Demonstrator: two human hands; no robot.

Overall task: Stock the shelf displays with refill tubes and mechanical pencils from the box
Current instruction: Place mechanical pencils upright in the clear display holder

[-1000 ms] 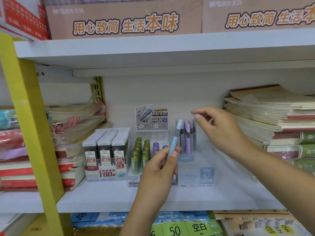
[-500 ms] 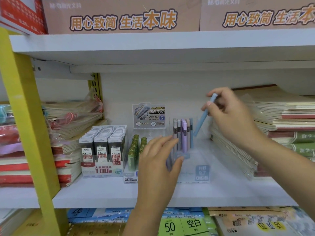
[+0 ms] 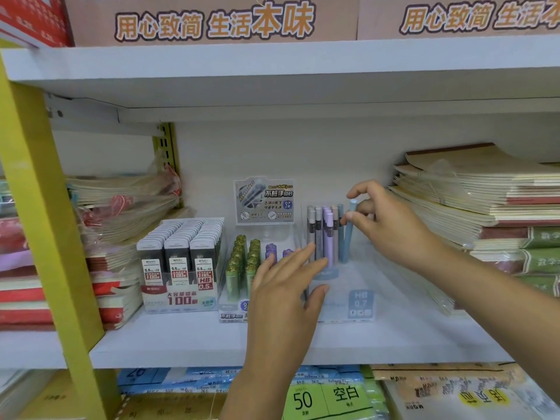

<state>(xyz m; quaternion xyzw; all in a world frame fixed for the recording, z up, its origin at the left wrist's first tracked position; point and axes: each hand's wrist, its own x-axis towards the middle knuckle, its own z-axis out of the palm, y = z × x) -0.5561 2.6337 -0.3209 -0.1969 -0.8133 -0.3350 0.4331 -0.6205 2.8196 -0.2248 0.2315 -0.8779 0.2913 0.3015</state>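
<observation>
Currently, left to right on white shelf [image 3: 188, 344]: boxed 0.5 refill tubes [image 3: 178, 253], green tubes [image 3: 242, 262], clear pencil display [image 3: 342, 286]. Left hand [image 3: 285, 292] flat against display front, fingers [image 3: 306, 253] spread wide, gripping nothing. Right hand [image 3: 391, 225] pinching top of light-blue mechanical pencil [image 3: 348, 234] between thumb and fingertips; pencil upright in display, just beside other standing pencils [image 3: 324, 234]. Notebook stack [image 3: 485, 201] far right.

Stationery shop: stocked shelf [image 3: 212, 344] displays.
</observation>
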